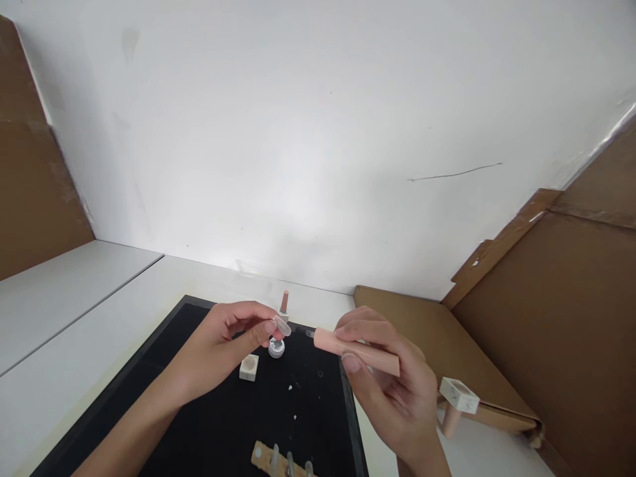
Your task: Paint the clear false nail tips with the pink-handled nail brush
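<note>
My left hand (233, 338) pinches a clear, elongated false nail (283, 325) between thumb and fingertips. In my right hand (397, 371) is a peach nail polish brush (355, 351), gripped by its long cap. Its small bristle end (309, 334) points left at the false nail, with a gap between them. Below my left hand, a round white-rimmed pot (276, 348) and a small whitish square block (249, 368) sit on the black mat (209, 404). Behind my left fingertips stands a bottle with a peach cap (285, 301), its base partly covered.
At the bottom edge, a tan strip (260, 457) bears several upright clear nail tips (290, 464). White bits lie on the mat. On the right, a whitish square piece (460, 395) tops a peach stem beside a cardboard box (422, 324). Cardboard panels flank a white wall (298, 132).
</note>
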`<state>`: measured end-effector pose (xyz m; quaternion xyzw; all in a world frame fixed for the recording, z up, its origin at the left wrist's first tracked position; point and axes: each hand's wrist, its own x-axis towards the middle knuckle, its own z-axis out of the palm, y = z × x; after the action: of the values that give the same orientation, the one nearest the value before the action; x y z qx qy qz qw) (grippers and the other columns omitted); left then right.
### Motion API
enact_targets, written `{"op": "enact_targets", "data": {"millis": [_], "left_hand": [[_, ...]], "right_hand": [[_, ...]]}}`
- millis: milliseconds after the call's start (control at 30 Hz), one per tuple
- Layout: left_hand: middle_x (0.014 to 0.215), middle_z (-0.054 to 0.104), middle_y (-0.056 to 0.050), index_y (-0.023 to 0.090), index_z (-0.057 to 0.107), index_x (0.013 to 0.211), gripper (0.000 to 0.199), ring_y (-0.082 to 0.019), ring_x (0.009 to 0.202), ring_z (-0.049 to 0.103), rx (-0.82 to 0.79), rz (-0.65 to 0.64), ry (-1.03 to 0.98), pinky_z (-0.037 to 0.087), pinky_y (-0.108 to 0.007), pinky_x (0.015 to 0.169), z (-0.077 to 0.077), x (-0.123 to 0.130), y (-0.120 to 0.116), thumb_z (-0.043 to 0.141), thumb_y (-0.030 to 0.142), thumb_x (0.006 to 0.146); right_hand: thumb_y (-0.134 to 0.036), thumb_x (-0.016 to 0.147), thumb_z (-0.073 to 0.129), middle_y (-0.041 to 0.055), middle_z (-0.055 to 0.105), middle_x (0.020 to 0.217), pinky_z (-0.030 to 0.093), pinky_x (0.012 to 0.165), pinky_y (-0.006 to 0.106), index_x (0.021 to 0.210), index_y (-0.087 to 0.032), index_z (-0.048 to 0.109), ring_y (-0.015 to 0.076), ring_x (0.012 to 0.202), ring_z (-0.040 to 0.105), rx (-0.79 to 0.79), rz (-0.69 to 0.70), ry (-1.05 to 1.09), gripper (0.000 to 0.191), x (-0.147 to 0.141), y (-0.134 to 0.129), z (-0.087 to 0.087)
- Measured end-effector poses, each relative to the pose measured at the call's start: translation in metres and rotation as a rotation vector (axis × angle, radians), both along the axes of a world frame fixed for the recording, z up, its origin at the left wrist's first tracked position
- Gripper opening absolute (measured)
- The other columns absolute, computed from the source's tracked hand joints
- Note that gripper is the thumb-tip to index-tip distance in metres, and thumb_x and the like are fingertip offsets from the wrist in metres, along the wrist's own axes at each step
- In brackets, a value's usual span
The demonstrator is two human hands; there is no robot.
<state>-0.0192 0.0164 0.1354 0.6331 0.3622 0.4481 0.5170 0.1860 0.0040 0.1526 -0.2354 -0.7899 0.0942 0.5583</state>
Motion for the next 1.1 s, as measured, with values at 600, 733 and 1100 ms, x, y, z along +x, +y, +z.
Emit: {"op": "enact_targets", "data": {"millis": [600,733,1100], "left_hand": [[0.084,0.070,-0.004,0.020,0.071,0.084,0.013,-0.018,0.082,0.062,-0.011,0.037,0.003,0.048,-0.029,0.074,-0.0041,0.0008,0.0018,0.065,0.032,0.081],[0.084,0.070,-0.005,0.020,0.071,0.080,0.011,-0.020,0.085,0.062,0.000,0.045,-0.020,0.049,-0.031,0.075,-0.0053,0.0006,0.0039,0.067,0.029,0.079],[0.086,0.071,-0.003,0.020,0.070,0.075,0.005,-0.016,0.081,0.062,-0.014,0.028,-0.100,0.050,-0.027,0.073,-0.0064,0.0023,0.0054,0.071,0.025,0.076]], "right_hand": [[-0.005,0.080,0.056,0.0025,0.064,0.075,0.048,0.052,0.031,0.101,-0.026,0.060,0.0176,0.060,0.060,-0.015,-0.036,0.008,0.029,0.0023,-0.0028,0.0026],[-0.004,0.077,0.057,0.0019,0.059,0.072,0.046,0.052,0.031,0.095,-0.025,0.060,0.0176,0.063,0.056,0.007,0.001,0.003,0.028,0.0018,-0.0015,0.0049],[-0.005,0.075,0.056,-0.0030,0.054,0.063,0.041,0.051,0.026,0.083,-0.023,0.052,0.0137,0.058,0.050,-0.067,0.014,-0.074,0.021,-0.0017,-0.0040,0.0044]]}}
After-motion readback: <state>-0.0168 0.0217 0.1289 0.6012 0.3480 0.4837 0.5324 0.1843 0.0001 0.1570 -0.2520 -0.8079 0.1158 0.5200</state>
